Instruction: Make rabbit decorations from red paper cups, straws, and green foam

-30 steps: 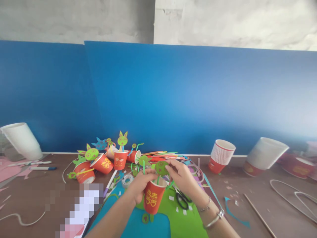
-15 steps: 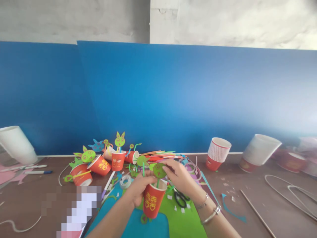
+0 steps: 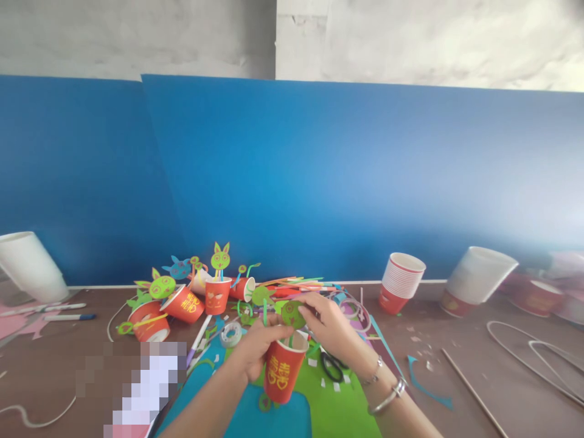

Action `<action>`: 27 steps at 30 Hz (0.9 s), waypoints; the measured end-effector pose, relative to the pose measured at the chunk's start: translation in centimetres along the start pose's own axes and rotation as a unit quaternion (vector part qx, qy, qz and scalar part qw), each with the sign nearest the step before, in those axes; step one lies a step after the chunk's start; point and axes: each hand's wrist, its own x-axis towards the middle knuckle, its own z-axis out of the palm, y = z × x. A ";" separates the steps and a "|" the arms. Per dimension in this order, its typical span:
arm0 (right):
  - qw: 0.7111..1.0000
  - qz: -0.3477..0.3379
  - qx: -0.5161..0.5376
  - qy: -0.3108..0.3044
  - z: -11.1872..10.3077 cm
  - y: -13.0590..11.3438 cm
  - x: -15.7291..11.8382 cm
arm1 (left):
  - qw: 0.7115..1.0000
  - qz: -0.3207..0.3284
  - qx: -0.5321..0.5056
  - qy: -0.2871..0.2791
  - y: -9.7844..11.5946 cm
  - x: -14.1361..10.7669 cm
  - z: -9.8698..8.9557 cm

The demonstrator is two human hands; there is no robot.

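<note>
My left hand (image 3: pixel 261 348) is closed round the upper left side of a red paper cup (image 3: pixel 283 374) with yellow lettering, its thumb near the rim. My right hand (image 3: pixel 326 322) pinches the edge of a round green paper face (image 3: pixel 292 314) just above the cup's mouth. A green straw runs from the face down into the cup, and another green straw (image 3: pixel 265 311) rises beside my left hand. Below the cup lies a small green paper piece (image 3: pixel 264 402) on a blue sheet (image 3: pixel 246 413).
Behind on the left are several red cups with paper animal faces (image 3: pixel 221 258). A tape roll (image 3: pixel 230 334), scissors (image 3: pixel 333 367) and straws (image 3: pixel 296 283) lie around the cup. Stacked cups (image 3: pixel 404 277) stand right. A stick (image 3: pixel 472 389) lies at right.
The cup has turned slightly, bringing its lettering more to the front. The green face has shifted very slightly left in my right hand.
</note>
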 end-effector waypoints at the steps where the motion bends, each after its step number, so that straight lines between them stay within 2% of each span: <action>1: 1.000 -0.001 -0.001 0.001 0.0 0.0 0.0 | 1.000 0.002 0.002 -0.001 0.0 -0.1 0.1; 6: 1.000 -0.007 0.001 0.000 0.2 0.0 0.0 | 1.000 0.004 0.001 0.024 -0.1 -0.2 0.5; 10: 1.000 -0.008 0.002 -0.007 0.3 0.0 0.0 | 0.998 0.031 0.025 0.047 -0.3 -0.2 0.4; 15: 0.997 0.071 -0.024 0.011 0.0 -0.2 -0.1 | 0.994 0.097 0.053 0.026 -0.2 -0.1 0.2; 18: 0.996 0.071 -0.057 0.019 -0.2 -0.3 -0.2 | 0.989 0.128 0.068 0.027 -0.2 -0.1 0.1; 21: 0.994 0.080 -0.067 -0.006 -0.2 -0.1 -0.2 | 0.991 0.112 0.071 0.029 -0.1 -0.2 0.0; 27: 0.991 0.122 0.025 -0.042 0.0 0.8 0.0 | 0.994 0.090 0.063 -0.022 0.1 -0.1 -0.1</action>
